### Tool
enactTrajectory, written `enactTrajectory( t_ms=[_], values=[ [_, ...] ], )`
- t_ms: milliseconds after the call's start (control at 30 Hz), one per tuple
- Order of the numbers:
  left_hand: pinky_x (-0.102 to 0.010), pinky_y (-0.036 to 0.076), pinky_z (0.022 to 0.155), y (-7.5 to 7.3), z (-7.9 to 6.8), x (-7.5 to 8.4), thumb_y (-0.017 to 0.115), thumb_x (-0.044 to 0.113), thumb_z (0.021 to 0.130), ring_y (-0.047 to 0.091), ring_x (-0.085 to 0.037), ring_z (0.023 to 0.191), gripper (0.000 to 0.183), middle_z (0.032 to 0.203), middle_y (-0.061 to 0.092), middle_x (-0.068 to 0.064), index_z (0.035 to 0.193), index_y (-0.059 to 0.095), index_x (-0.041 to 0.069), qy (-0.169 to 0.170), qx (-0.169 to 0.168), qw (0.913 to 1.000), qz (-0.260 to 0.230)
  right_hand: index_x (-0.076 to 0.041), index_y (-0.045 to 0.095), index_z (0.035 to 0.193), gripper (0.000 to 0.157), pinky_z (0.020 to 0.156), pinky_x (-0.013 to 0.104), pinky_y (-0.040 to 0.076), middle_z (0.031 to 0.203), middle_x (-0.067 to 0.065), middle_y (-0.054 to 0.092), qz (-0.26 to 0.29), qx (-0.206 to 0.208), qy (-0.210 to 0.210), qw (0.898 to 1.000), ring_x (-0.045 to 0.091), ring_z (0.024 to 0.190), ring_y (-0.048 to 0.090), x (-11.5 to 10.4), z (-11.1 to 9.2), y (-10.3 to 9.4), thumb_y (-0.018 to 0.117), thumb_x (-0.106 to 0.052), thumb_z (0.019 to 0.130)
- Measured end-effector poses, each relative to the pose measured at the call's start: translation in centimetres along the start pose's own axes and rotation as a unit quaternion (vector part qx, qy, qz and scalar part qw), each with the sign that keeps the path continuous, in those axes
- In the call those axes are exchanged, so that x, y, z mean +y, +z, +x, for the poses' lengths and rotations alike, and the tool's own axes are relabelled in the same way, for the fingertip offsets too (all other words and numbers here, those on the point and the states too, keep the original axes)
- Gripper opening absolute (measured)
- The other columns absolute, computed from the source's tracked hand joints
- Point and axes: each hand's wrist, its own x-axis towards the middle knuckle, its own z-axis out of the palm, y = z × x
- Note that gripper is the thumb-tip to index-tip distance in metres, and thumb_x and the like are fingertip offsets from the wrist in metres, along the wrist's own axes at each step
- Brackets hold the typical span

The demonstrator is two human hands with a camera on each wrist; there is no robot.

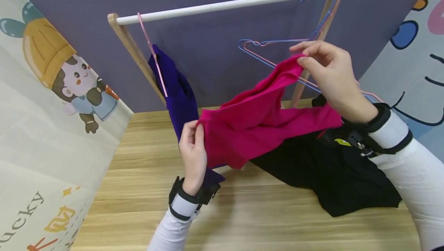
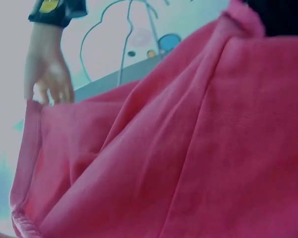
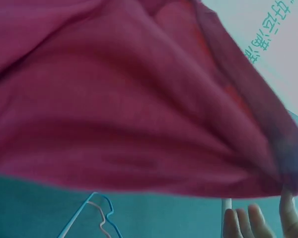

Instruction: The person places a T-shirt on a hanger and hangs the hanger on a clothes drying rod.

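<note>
Bright pink shorts (image 1: 249,123) hang stretched between both hands above the table. My left hand (image 1: 194,150) pinches one end of the waistband between thumb and fingers. At the waistband's other, higher end, my right hand (image 1: 327,66) pinches the cloth, its other fingers loosely bent. In the left wrist view the pink cloth (image 2: 154,148) fills most of the picture, with the right hand (image 2: 52,79) beyond it. Fingers of the right hand (image 3: 258,223) show below the cloth's corner in the right wrist view.
A rack with a white rail (image 1: 222,7) stands behind. On its left, a pink hanger (image 1: 152,52) carries a dark blue garment (image 1: 178,93). Blue and pink hangers (image 1: 256,52) hang at the right. A black garment (image 1: 333,170) lies on the wooden table (image 1: 138,197).
</note>
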Motion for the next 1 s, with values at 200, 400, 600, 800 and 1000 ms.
enactTrajectory(
  t_ms=[200,400,600,800,1000],
  values=[
    [-0.022,0.044,0.074,-0.9,1.2,1.0,0.047,0.003,0.089,0.053,-0.017,0.083,0.010,0.086,0.056,-0.003,0.092,0.051,-0.006,0.003,0.024,0.9994,-0.025,0.010,0.050,0.077,0.014,0.076,0.019,0.042,0.093,0.007,0.067,0.037,-0.062,0.003,0.997,0.025,0.099,0.052,-0.2,-0.1,-0.4,0.046,0.000,0.086],
    [-0.022,0.042,0.072,-1.4,2.4,1.5,0.048,0.005,0.088,0.052,-0.018,0.080,0.010,0.085,0.056,-0.002,0.091,0.053,-0.003,-0.003,0.023,0.9987,-0.045,0.011,0.052,0.073,0.013,0.070,0.016,0.048,0.070,0.006,0.063,0.090,-0.002,0.022,0.996,0.016,0.069,0.056,0.1,0.1,-0.6,0.048,0.002,0.082],
    [-0.023,0.041,0.071,-1.6,3.3,2.2,0.048,0.003,0.088,0.051,-0.018,0.080,0.008,0.083,0.055,-0.003,0.090,0.055,0.000,0.009,0.048,0.9970,-0.060,0.011,0.050,0.075,0.014,0.068,0.021,0.050,0.071,0.011,0.058,0.135,0.043,0.028,0.990,0.016,0.063,0.058,0.3,0.3,-0.6,0.045,0.002,0.085],
    [-0.024,0.040,0.069,-1.9,5.0,3.3,0.050,0.004,0.087,0.052,-0.019,0.079,0.008,0.080,0.057,-0.002,0.089,0.057,0.004,0.029,0.088,0.9921,-0.084,0.016,0.050,0.080,0.013,0.071,0.024,0.050,0.076,0.015,0.061,0.176,0.043,-0.007,0.983,0.022,0.066,0.059,-0.5,0.5,-0.6,0.051,0.003,0.082],
    [-0.026,0.038,0.069,-2.4,7.6,4.9,0.052,0.009,0.087,0.050,-0.019,0.078,0.007,0.079,0.056,-0.001,0.089,0.058,0.007,0.010,0.050,0.9958,-0.077,0.018,0.051,0.086,0.021,0.072,0.022,0.050,0.083,0.018,0.061,0.137,0.020,-0.020,0.990,0.025,0.074,0.059,-1.3,1.3,-1.3,0.058,-0.001,0.080]
  ],
)
